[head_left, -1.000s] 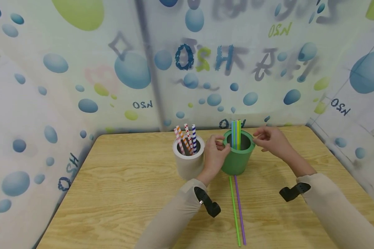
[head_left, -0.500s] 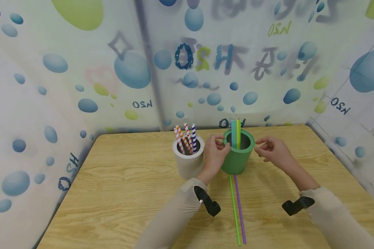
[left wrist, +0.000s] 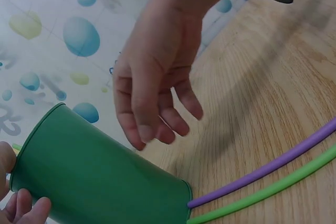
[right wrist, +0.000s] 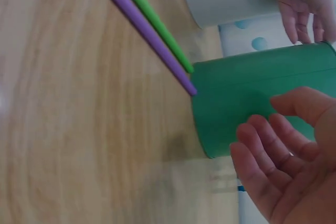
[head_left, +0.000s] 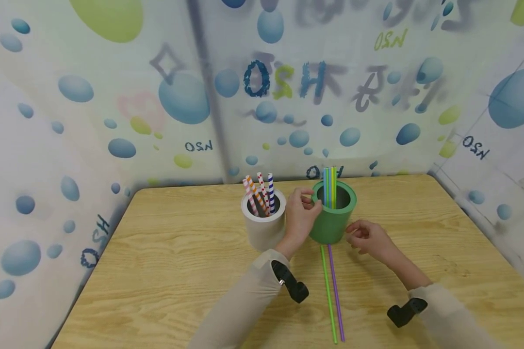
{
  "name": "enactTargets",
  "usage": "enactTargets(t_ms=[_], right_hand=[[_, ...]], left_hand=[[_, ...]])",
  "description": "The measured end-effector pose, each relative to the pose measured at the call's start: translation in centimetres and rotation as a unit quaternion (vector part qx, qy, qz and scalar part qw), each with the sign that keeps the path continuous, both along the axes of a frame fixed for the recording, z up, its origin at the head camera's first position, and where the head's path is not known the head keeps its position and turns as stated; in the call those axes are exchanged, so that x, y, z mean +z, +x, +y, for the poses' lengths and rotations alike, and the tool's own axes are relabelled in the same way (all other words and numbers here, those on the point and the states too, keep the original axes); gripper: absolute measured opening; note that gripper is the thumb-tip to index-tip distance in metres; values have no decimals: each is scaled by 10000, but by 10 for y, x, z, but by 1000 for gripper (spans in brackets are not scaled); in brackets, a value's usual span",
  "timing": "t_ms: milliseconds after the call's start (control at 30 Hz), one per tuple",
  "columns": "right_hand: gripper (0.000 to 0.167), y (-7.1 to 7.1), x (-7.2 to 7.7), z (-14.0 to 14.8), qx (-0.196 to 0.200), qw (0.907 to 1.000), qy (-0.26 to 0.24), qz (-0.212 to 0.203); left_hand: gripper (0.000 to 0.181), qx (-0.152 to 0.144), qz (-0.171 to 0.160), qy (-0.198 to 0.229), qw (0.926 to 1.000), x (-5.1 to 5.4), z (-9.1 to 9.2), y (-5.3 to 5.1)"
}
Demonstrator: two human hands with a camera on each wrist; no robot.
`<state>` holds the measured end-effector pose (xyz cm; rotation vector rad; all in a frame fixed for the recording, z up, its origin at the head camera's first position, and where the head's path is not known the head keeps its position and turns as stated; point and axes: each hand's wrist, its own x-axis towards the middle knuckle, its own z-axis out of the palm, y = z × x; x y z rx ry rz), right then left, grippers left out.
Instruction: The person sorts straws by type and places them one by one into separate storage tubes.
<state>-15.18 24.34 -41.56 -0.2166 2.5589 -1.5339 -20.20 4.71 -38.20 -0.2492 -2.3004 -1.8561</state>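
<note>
The green cup (head_left: 329, 225) holds several plain blue, green and yellow straws (head_left: 330, 188). My left hand (head_left: 300, 216) curves around the cup's left side near the rim; its thumb (left wrist: 6, 158) and fingertips (left wrist: 37, 212) meet the cup at the edge of the left wrist view. Low on the other side, my right hand (head_left: 371, 241) hangs beside the cup with loosely bent fingers and nothing in them. A green straw (head_left: 328, 293) and a purple straw (head_left: 336, 293) lie side by side on the table, their far ends by the cup's base.
A white cup (head_left: 262, 233) stands just left of my left hand, with several striped and dotted straws (head_left: 260, 196) in it. Wooden tabletop (head_left: 170, 261) extends to both sides. Behind it hangs a patterned backdrop (head_left: 284, 121).
My right hand first drew off the green cup's rim to the right, then dropped down beside the cup's lower side. The left hand, cups and straws have stayed in place.
</note>
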Motion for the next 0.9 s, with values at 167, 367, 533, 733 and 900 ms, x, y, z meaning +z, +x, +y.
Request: enactTargets(t_ms=[167,367,533,733,900], right_hand=[[26,3,-12,-7,127,9998,-123,-87],[24,6,-25,-17,181,9995,-137,-236],[27,9,-34,-24,51,9964,-524,-670],[30,11,-42,-27,-157,9947,-701,-731],[30,11,-42,-30,-322,9957,-543,-681]], left_hand=[[24,10,-16,-49,10000,0,1,-1],[25,39,-43,-17,10000,1,1,0],[24,16,-23,8,10000,0,1,0],[24,62,-45,-13,10000,-1,1,-1],[24,72,-39,12,10000,-1,1,0]])
